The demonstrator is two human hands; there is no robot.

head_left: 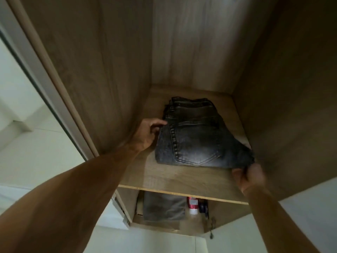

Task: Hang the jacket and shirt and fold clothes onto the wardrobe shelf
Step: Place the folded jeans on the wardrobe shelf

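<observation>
Left forearm nearest, reaching into wardrobe. Left hand grips left edge of folded dark jeans, thumb on top. Right hand pinches jeans' near right corner. Jeans lie flat on wooden shelf. Below shelf: folded grey garment, red-and-white can just beside it.

Folded jeans on wooden shelf

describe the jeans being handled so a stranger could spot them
Inside the wardrobe, find the upper shelf. The folded dark grey jeans lie on it, back pocket up, held by left hand and right hand; the other grey garment sits one shelf lower.
</observation>
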